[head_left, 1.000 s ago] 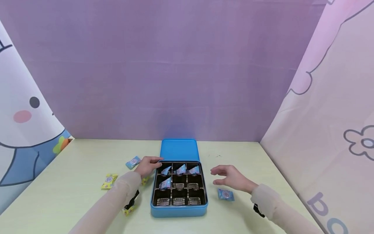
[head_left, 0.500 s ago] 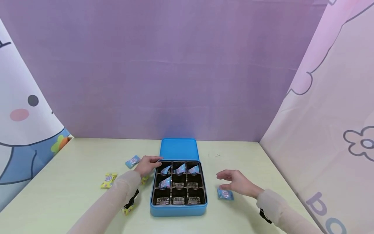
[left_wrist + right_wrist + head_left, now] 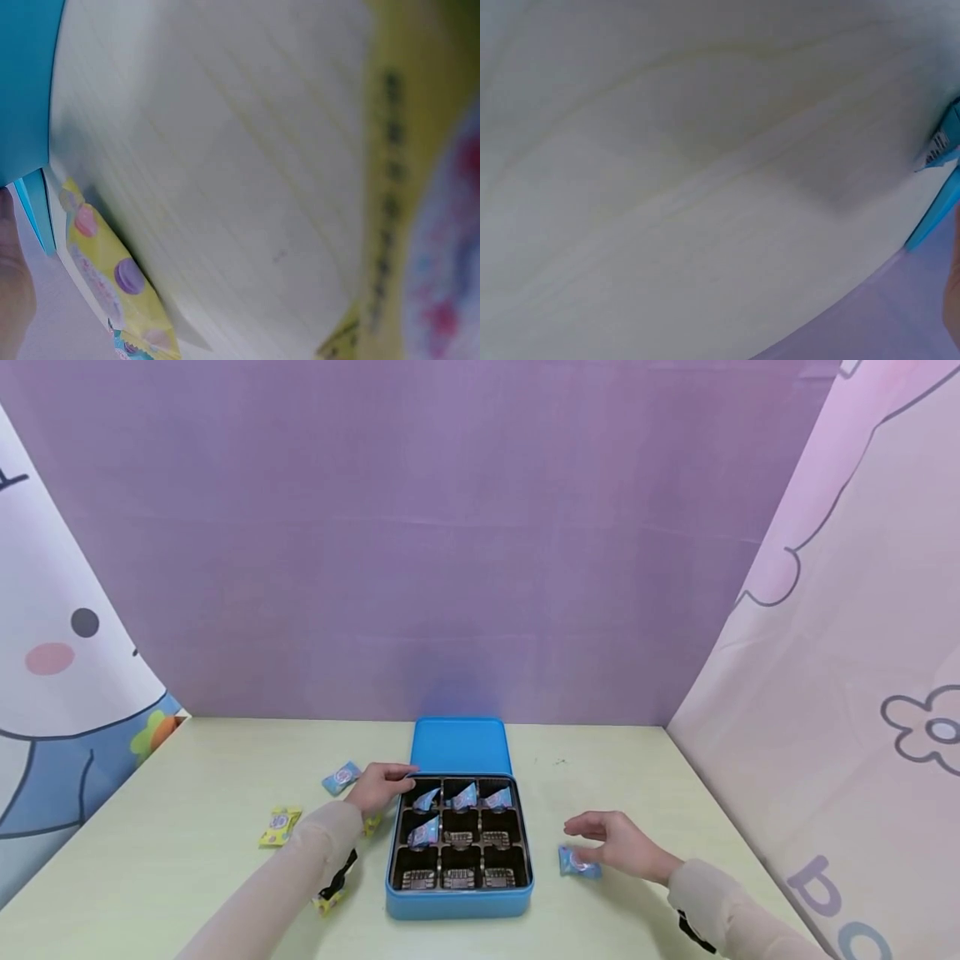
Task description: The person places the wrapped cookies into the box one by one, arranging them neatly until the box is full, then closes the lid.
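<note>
A blue tin box [image 3: 459, 906] stands with its lid [image 3: 461, 745] swung back. Its dark tray has nine-style compartments in rows; blue wrapped candies sit in the far row, such as one candy [image 3: 464, 796], and another candy [image 3: 424, 832] lies in the middle row's left compartment. My left hand [image 3: 378, 788] rests on the box's far left corner, fingers extended. Right of the box, my right hand [image 3: 626, 847] hovers over a blue candy [image 3: 573, 865], thumb overlapping it and fingers apart above. In the right wrist view, only an edge of that candy [image 3: 939, 146] shows.
Left of the box lie a blue candy [image 3: 342, 777], a yellow candy [image 3: 280, 826] and other yellow candies, partly hidden by my left arm; one yellow candy [image 3: 120, 274] shows in the left wrist view. A purple backdrop [image 3: 465, 543] rises behind the table [image 3: 225, 793].
My right hand has moved right and nearer to me, from beside the box to over the blue candy. The left hand stays at the box's corner.
</note>
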`<state>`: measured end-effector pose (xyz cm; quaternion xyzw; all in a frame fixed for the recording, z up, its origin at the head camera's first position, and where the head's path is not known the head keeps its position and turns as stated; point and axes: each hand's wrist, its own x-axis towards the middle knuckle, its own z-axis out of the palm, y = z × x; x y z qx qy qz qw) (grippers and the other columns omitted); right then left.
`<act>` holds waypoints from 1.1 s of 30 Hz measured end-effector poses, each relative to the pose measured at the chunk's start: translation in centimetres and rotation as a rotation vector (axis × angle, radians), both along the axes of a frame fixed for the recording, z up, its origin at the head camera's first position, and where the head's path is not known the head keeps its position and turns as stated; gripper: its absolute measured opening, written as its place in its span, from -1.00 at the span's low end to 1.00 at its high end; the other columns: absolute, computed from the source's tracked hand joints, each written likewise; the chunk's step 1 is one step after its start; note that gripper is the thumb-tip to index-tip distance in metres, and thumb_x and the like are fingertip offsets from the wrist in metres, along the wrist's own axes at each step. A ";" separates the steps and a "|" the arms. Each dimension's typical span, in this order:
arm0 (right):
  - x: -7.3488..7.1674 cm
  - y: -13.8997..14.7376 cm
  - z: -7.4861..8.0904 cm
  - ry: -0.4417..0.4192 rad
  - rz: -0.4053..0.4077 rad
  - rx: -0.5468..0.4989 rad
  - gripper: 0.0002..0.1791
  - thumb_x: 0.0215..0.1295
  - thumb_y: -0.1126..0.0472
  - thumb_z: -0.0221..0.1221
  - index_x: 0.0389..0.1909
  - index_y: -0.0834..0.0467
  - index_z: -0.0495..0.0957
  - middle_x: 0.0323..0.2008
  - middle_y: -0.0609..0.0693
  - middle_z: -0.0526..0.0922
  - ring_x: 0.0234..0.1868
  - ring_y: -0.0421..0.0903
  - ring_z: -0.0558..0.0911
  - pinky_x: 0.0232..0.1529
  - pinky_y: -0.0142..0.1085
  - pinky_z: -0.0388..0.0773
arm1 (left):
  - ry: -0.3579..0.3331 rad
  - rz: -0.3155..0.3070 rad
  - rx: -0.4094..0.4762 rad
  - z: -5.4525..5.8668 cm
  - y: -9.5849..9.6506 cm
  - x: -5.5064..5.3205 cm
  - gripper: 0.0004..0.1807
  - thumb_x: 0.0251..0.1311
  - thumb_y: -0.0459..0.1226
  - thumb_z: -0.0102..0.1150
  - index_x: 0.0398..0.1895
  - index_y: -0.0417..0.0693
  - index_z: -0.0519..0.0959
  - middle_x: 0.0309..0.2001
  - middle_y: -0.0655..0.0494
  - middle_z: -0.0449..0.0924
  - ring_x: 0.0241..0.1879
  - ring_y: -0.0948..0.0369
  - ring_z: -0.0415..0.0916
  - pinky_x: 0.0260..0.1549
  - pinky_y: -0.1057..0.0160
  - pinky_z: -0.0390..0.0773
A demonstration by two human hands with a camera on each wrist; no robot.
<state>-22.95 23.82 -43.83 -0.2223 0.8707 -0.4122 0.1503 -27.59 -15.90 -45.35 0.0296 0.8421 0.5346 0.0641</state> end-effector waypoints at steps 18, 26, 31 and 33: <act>0.4 1.1 -1.6 -0.040 -0.006 0.016 -0.43 -0.17 0.21 0.42 -0.04 0.25 0.54 0.00 0.15 0.58 0.07 0.13 0.53 0.12 -0.04 0.41 | -0.006 0.008 -0.002 -0.1 0.0 0.0 -0.66 0.24 -0.29 0.08 0.09 -0.10 0.53 0.17 -0.14 0.43 0.17 -0.09 0.35 0.07 -0.03 0.43; 0.6 1.1 -2.1 -0.009 0.023 0.030 -0.45 -0.15 0.28 0.41 -0.03 0.25 0.53 -0.01 0.14 0.58 0.05 0.11 0.53 0.09 -0.08 0.44 | 0.004 0.006 -0.014 0.1 0.0 0.0 -0.66 0.25 -0.29 0.06 0.09 -0.11 0.53 0.16 -0.15 0.43 0.17 -0.09 0.34 0.07 -0.03 0.43; 0.6 1.1 -2.2 0.000 0.024 0.042 -0.46 -0.15 0.30 0.40 -0.03 0.25 0.54 0.00 0.15 0.57 0.07 0.13 0.51 0.09 -0.07 0.44 | 0.002 0.007 -0.007 -0.1 0.0 -0.1 -0.66 0.24 -0.31 0.06 0.08 -0.12 0.53 0.16 -0.14 0.44 0.17 -0.09 0.35 0.08 -0.02 0.44; 0.6 1.1 -2.2 0.007 0.026 0.046 -0.46 -0.14 0.31 0.40 -0.02 0.25 0.54 0.00 0.15 0.57 0.07 0.14 0.51 0.08 -0.08 0.45 | 0.000 0.008 -0.008 -0.1 0.0 -0.1 -0.66 0.24 -0.30 0.06 0.09 -0.12 0.53 0.16 -0.14 0.44 0.17 -0.09 0.35 0.08 -0.02 0.43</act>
